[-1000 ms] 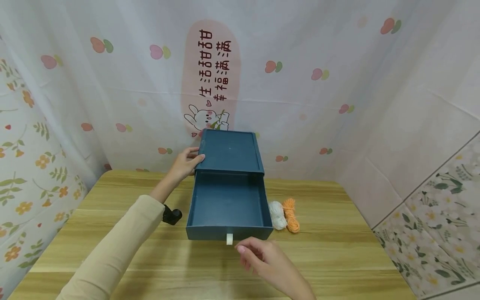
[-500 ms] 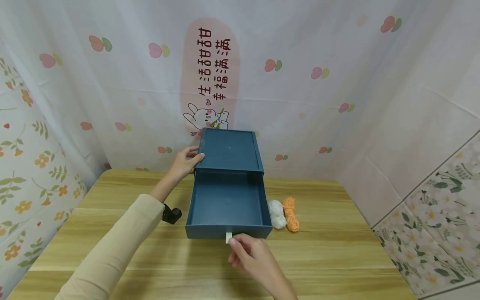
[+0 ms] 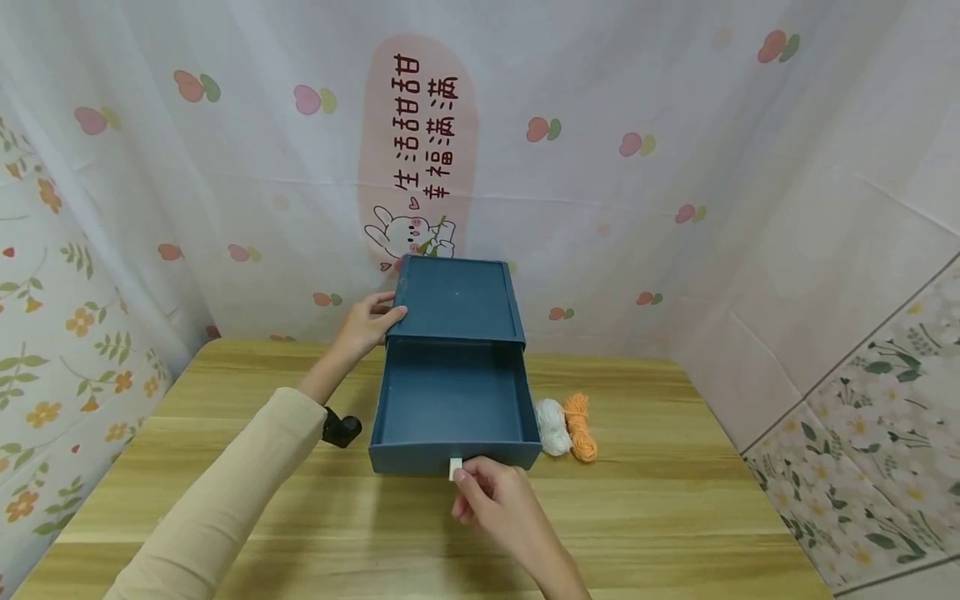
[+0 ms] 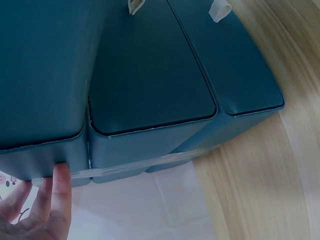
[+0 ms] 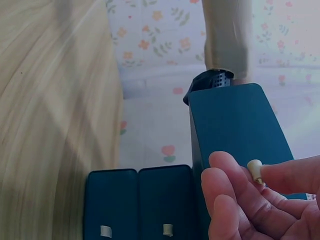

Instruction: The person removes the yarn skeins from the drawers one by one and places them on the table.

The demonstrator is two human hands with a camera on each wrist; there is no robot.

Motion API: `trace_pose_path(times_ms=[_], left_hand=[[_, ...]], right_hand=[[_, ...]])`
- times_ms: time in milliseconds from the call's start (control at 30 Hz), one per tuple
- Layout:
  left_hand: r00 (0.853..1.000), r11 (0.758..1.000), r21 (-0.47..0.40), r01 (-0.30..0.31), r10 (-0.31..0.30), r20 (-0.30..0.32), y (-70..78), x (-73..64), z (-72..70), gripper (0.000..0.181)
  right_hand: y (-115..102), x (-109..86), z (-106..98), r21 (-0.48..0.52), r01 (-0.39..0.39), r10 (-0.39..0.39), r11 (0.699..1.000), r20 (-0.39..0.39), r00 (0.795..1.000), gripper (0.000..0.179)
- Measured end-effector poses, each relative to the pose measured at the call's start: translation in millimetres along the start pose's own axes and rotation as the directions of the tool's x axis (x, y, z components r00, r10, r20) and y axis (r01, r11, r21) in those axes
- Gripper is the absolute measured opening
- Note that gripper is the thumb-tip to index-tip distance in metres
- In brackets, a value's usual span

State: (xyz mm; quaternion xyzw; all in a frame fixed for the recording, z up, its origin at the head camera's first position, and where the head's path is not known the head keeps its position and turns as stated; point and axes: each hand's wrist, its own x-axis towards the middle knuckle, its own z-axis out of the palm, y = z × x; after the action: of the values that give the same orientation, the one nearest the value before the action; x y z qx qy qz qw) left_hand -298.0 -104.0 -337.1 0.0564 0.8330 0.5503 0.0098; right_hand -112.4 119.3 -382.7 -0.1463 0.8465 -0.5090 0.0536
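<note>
A dark blue drawer cabinet (image 3: 457, 296) stands at the back of the table, its top drawer (image 3: 453, 396) pulled far out and bare inside. On the drawer's front is a white pull tab (image 3: 455, 469), which my right hand (image 3: 498, 504) pinches between thumb and fingers; the right wrist view shows that tab (image 5: 255, 171) close up. My left hand (image 3: 371, 323) rests on the cabinet's upper left side, thumb over the top edge. Seen from the left wrist, its straight fingers (image 4: 61, 190) touch the side wall. Two lower drawers (image 4: 155, 70) are pushed in.
White yarn (image 3: 553, 427) and orange yarn (image 3: 581, 429) lie right of the drawer. A black device (image 3: 342, 429) sits by the left cuff. Behind the wooden table (image 3: 660, 500) hangs a printed curtain (image 3: 600, 183).
My right hand has moved left from beside the white pull tab and now pinches it. The drawer front has shifted slightly inward. My left hand stays on the cabinet.
</note>
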Motion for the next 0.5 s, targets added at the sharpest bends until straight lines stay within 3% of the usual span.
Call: trace_pose_path(times_ms=[500], left_hand=[[1.0, 1.0, 0.023, -0.014, 0.014, 0.004, -1.2, -1.8, -0.9, 0.058]], right_hand=[[-8, 21.1, -5, -0.078, -0.02, 0.021, 0.997, 0.011, 1.0, 0.022]])
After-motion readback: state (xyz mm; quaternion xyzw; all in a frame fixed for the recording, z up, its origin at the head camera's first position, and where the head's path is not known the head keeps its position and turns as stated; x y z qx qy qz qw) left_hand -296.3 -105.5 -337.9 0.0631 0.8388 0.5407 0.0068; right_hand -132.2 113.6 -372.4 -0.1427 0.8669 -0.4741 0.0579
